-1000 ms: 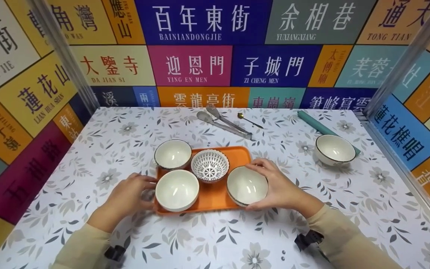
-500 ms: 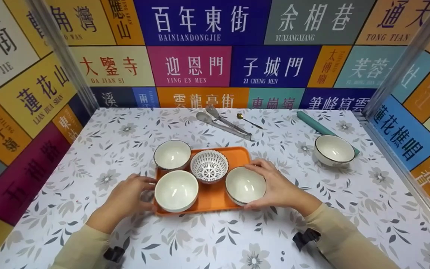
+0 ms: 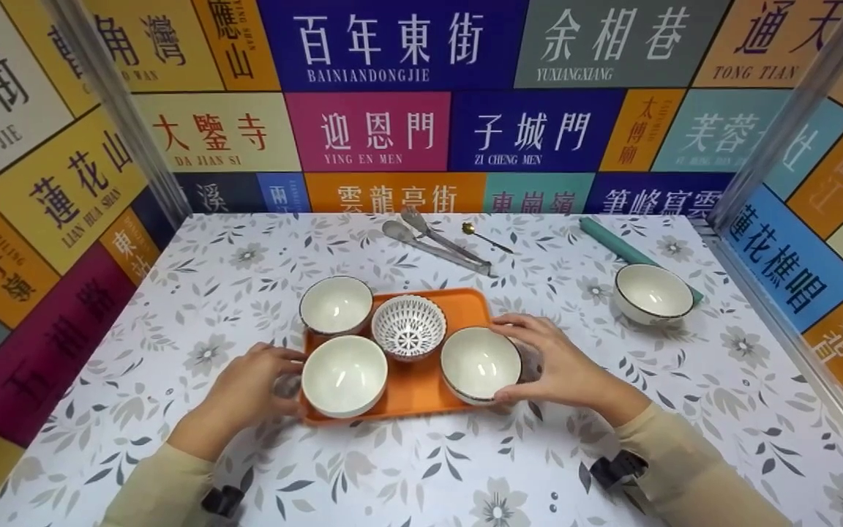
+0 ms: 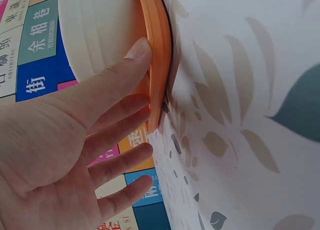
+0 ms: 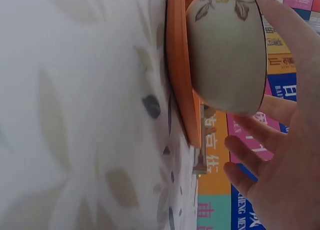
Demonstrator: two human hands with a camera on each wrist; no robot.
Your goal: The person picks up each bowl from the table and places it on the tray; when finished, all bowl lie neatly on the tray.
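On an orange tray (image 3: 421,388) stand a cream bowl (image 3: 345,375) at the front left, a dark-rimmed bowl (image 3: 336,305) at the back left, a black-and-white patterned bowl (image 3: 409,327) in the middle and another dark-rimmed bowl (image 3: 480,362) at the right. My left hand (image 3: 246,384) is at the tray's left edge. Its thumb touches the tray rim (image 4: 159,64) in the left wrist view, the fingers nearly straight. Beside the right bowl, my right hand (image 3: 564,366) has its fingers spread around the side; whether the thumb still touches the bowl (image 5: 227,54) is unclear.
Metal tongs (image 3: 440,245) and a small gold-headed spoon (image 3: 486,238) lie at the back of the patterned tablecloth (image 3: 392,476). A separate dark-rimmed bowl (image 3: 653,293) stands at the right, by a green rolled item (image 3: 615,241). Printed panels wall in the table.
The fingers of my right hand have loosened from the right bowl, and the hand has shifted slightly right. The left hand keeps its place at the tray's edge.
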